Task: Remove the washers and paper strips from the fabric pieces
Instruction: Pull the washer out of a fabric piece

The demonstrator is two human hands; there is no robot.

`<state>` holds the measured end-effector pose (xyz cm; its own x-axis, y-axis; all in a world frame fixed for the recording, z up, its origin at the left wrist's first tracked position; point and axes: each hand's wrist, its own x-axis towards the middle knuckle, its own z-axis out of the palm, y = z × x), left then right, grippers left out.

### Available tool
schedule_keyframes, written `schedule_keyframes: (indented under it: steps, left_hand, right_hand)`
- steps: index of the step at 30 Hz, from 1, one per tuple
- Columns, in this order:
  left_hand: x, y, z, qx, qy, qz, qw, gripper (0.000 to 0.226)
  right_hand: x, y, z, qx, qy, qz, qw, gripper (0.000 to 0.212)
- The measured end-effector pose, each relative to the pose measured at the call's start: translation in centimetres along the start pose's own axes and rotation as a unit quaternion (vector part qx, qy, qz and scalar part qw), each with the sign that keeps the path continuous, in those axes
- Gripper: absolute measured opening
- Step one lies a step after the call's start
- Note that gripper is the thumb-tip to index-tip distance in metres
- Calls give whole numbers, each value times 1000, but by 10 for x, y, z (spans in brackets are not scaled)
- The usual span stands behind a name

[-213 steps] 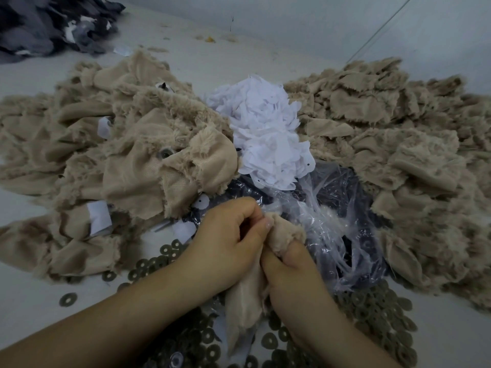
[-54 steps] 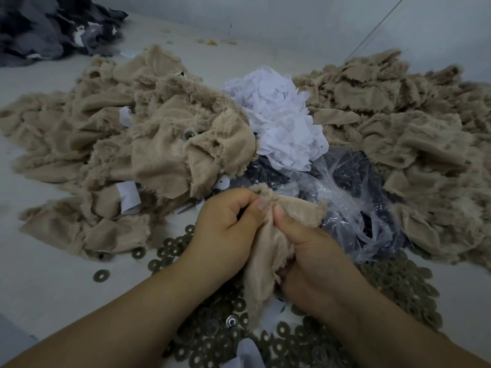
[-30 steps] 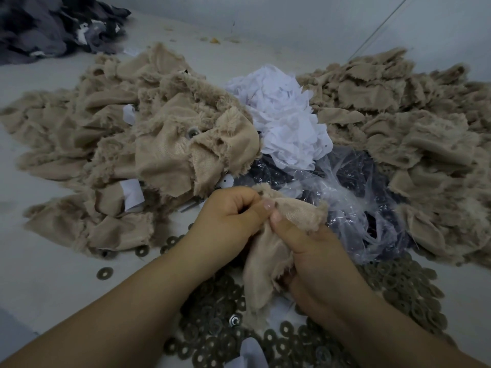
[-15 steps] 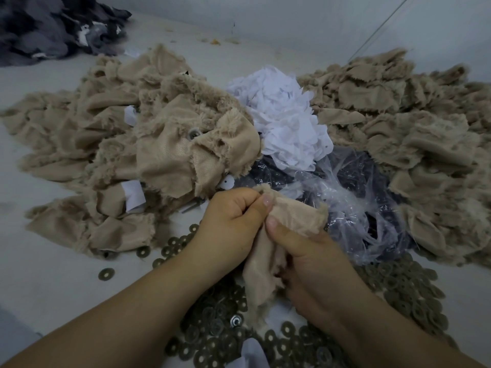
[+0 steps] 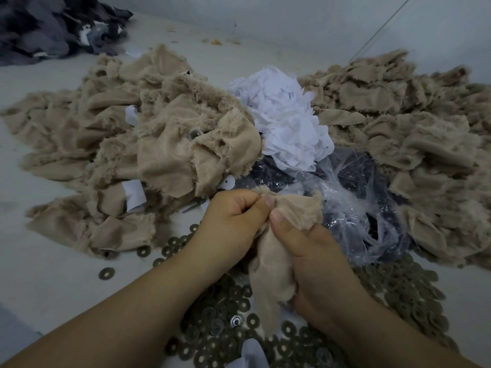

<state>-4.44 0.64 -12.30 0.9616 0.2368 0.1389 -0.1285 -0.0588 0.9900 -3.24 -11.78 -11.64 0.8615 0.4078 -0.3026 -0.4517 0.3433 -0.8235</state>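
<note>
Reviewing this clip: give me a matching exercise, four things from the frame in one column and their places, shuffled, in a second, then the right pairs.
Things:
1. white paper heap
2. dark grey fabric pile
3. loose washers
4. held beige fabric piece

Places:
A. far left corner
B. between the left hand and right hand
C. spread on the table nearest the person
D. centre, between the two beige heaps

Pairs: 1-D, 2-A, 3-C, 4-B
</note>
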Motion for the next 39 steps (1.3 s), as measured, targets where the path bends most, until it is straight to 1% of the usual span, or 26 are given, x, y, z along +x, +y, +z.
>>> schedule_keyframes:
  steps: [1,3,6,12,15,17,21,23,26,28,30,33,36,39]
  left_hand:
    - [0,0,0,-8,1,-7,1000,50]
    - [-1,1,0,-15,0,-8,1000,47]
    - [-1,1,0,-2,-1,8,1000,49]
    - [-1,-2,-1,10,0,11,1000,50]
    - [0,-1,-1,-13,0,1,1000,45]
    - [1,-1,-2,-30,0,-4,1000,46]
    - [1,-1,-1,-22,2,9,1000,45]
    - [1,-4,1,-10,12,8,1000,48]
    - [0,-8,1,2,24,-1,1000,55]
    - [1,-8,1,20,25,5,999,52]
    - [1,-7,1,21,39,5,999,51]
    - [1,-5,1,18,47,22,998,51]
    - [-1,-3,1,28,44,44,998,51]
    - [0,-2,2,38,44,53,997,51]
  right_hand:
    - [-1,0,0,-9,-3,-7,1000,41]
    - [-1,-1,-1,-20,-7,-2,1000,41]
    - [0,-1,-2,14,-16,27,999,36]
    - [-1,-2,-2,59,-13,62,996,38]
    - [-2,-2,-2,70,-26,58,996,41]
    - [-2,-3,-2,71,-36,47,996,42]
    - [-2,-2,-3,65,-45,39,996,42]
    - [0,0,-4,75,-33,51,995,39]
    - [2,-2,-6,76,-19,67,995,30]
    - [2,-4,-6,57,-19,60,996,24]
    - [2,-3,-4,52,-11,51,997,22]
    - [0,-2,-1,61,3,47,997,24]
    - [0,-6,-2,66,-13,78,995,31]
    - [-1,-6,-2,67,-20,91,993,33]
